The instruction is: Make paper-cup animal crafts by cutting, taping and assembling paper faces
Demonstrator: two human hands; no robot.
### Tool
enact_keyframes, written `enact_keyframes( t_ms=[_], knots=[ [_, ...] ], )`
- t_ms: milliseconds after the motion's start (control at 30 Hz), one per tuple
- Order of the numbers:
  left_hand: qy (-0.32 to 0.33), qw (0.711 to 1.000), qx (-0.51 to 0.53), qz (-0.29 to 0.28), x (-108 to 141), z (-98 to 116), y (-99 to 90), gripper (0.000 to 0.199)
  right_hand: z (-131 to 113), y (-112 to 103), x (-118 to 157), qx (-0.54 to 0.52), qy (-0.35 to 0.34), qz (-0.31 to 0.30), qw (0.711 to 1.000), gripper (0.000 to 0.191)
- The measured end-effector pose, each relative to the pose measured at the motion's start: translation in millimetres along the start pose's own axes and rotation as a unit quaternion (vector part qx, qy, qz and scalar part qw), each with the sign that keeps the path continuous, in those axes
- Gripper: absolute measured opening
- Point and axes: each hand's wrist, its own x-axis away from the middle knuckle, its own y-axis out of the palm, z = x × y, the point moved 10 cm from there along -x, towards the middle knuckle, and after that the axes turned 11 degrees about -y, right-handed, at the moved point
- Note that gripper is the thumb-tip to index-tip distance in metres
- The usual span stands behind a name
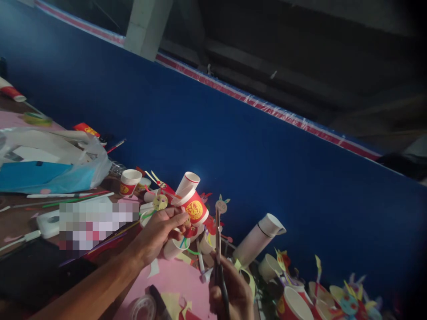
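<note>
Head view, tabletop: a dark brown table (10, 218), crowded with craft things; a pink sheet (196, 286) lies below the hands, a clear tape roll (143, 307) on it.
Left hand (170, 222): fingers drawn together at the lower edge of a tilted red paper cup (196, 209) with a gold emblem; I cannot tell whether they grip the cup or a small piece beside it.
Right hand (233, 284): fingers closed around the black handles of scissors (218, 244), blades pointing up, just right of the cup.
Behind: a white cup stack (188, 182) and a pale rabbit cutout (221, 206); a white flask (258, 240) stands farther right.
Left side: a clear plastic bag (100, 162) with blue material inside.
Room: a blue partition (233, 142) edged in red and white, a pale pillar (147, 26), darkness above.
Blurred out: a pixelated patch beside a white device (50, 222).
Cut off: decorated cups (295, 306) at the lower edge; shadow swallows the far right.
</note>
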Motion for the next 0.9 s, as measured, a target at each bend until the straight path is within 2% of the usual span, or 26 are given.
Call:
enact_keyframes(
  t_ms=[67, 133, 267, 400, 567, 700, 800, 900],
  knots=[
    [0.006, 1.0, -0.019, 0.003, 2, 3, 0.2, 0.027, -11, -8, -6, 0.081, -0.03, -0.018, 0.996, 0.047],
    [0.015, 0.999, -0.03, 0.008, 3, 5, -0.4, 0.026, -18, -13, -9, 0.182, -0.05, -0.057, 0.98, 0.043],
    [0.062, 0.996, -0.049, 0.033, 3, 10, -5.5, 0.024, -6, -27, -4, 0.333, -0.019, -0.129, 0.934, 0.049],
    [0.073, 0.994, -0.074, 0.045, 2, 9, -4.1, 0.023, 18, -43, 9, 0.375, 0.061, -0.165, 0.91, 0.05],
    [0.093, 0.984, -0.138, 0.056, 10, 21, 3.9, 0.017, 35, -29, 25, 0.4, 0.102, -0.287, 0.865, 0.049],
    [0.105, 0.981, -0.159, 0.036, 14, 29, 8.8, 0.013, 51, -32, 44, 0.431, 0.121, -0.314, 0.837, 0.049],
    [0.086, 0.982, -0.168, 0.014, 13, 25, 13.2, 0.012, 63, -36, 57, 0.452, 0.129, -0.324, 0.821, 0.037],
    [0.069, 0.975, -0.213, -0.009, 12, 19, 20.3, 0.011, 68, -29, 65, 0.473, 0.12, -0.357, 0.796, 0.023]
  ],
)
